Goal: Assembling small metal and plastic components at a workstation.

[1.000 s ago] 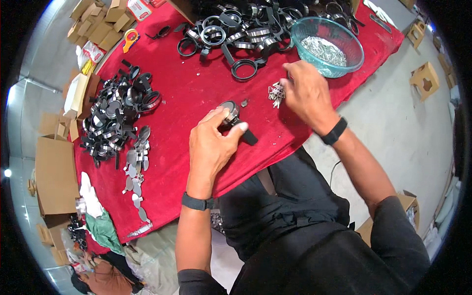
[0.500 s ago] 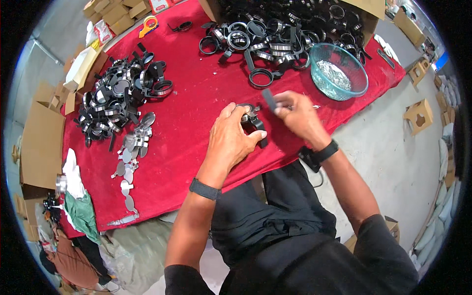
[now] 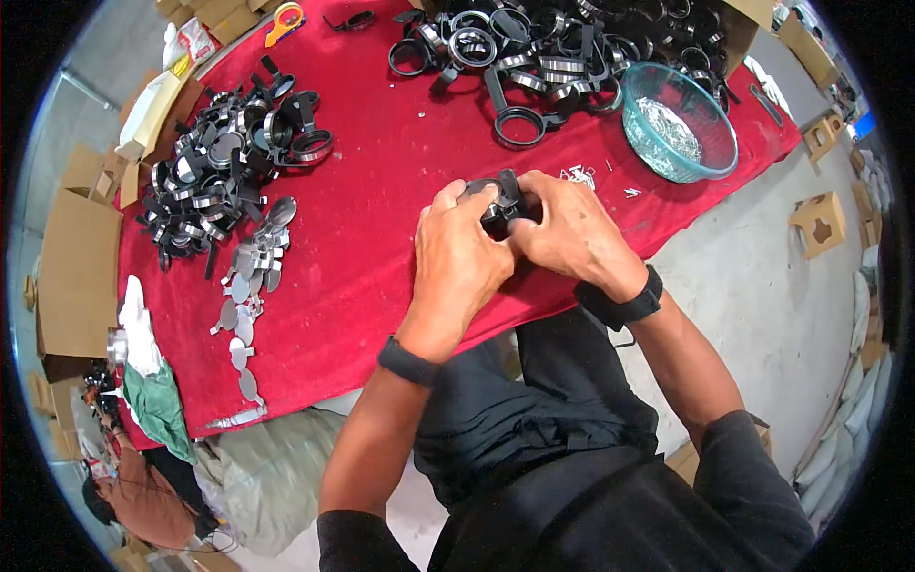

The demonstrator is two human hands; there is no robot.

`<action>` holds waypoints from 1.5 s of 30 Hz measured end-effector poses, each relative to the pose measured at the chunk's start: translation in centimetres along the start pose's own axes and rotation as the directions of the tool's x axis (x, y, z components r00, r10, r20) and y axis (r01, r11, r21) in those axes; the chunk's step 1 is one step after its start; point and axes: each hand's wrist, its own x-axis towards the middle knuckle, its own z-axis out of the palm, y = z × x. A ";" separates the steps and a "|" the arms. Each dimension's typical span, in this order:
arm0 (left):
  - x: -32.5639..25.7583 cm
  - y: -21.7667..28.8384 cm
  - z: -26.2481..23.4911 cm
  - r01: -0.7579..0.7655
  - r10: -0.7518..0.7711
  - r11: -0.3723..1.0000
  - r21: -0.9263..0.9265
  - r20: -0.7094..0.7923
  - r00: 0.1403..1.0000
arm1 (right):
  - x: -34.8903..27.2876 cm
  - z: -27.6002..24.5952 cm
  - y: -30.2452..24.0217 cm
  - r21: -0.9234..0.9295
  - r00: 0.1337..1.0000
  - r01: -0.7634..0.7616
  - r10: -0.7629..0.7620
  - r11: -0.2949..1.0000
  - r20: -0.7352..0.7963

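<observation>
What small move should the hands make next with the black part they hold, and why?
Probably keep pressing the pieces together until they seat. Both the left hand and the right hand are closed round one black ring part above the red cloth, and it is mostly hidden, so whether it is already joined cannot be told.

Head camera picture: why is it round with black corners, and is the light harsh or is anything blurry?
Head view: a fisheye lens gives the round frame and black corners, and it bends the red table edge near the rim; light looks soft and even, with no hard shadows; the left hand and right hand on the black clamp are fairly sharp; the green bowl shows slight glare.
</observation>
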 end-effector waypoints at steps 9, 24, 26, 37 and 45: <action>0.3 0.7 0.1 0.001 -0.002 0.999 -0.043 -0.009 1.000 | 0.7 2.5 1.5 -0.185 0.972 0.159 -0.187 0.970 -0.144; 0.0 0.6 -1.5 0.031 -0.026 0.998 -0.054 0.092 0.995 | -1.9 -1.4 4.3 -0.071 0.939 0.344 -0.342 0.936 0.039; -0.1 -0.3 -1.9 0.045 -0.034 0.996 -0.077 0.130 0.991 | -2.8 -1.8 4.1 0.169 0.952 0.302 -0.306 0.938 -0.001; -2.5 -2.4 -8.8 0.351 0.110 0.221 -0.910 0.381 0.918 | -2.7 -3.8 10.3 0.276 0.916 0.077 0.041 0.958 -0.398; -3.0 -3.4 -10.5 0.358 0.170 0.049 -0.932 0.361 0.917 | -1.5 -2.3 12.9 0.028 0.830 0.121 -0.086 0.992 -0.551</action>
